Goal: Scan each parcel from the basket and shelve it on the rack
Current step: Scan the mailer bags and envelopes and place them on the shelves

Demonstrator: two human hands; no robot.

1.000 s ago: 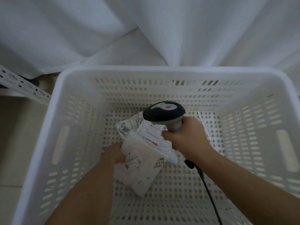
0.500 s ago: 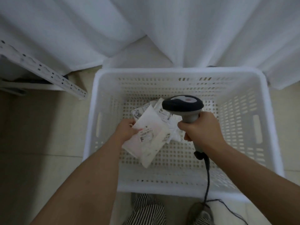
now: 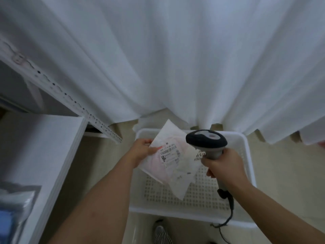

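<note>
The left hand (image 3: 143,150) pinched a white parcel (image 3: 168,156) at its left edge, thumb on top and fingers curled beneath. The parcel was lifted, held tilted above the white basket (image 3: 247,156), its barcode label facing up. More pale packaging hung below and to the right of it; whether that was one parcel or two could not be told.

Just right of the parcel, the right hand (image 3: 222,167) gripped the grey handle of a scanner (image 3: 206,141), all fingers wrapped round it. The scanner's dark head sat over the parcel's right edge. A small printed slip (image 3: 199,154) showed at the neck of the handle. The scanner's cable (image 3: 230,206) ran down from below the right hand and across the basket's near rim.

Left of the left hand stood the white rack (image 3: 52,150), its perforated upright (image 3: 70,99) slanting away. At the far lower left, blurred bagged goods (image 3: 14,205) lay on the shelf. Beyond both hands hung a white curtain (image 3: 175,59). Below the basket, a striped shoe (image 3: 162,235) rested on the floor.
</note>
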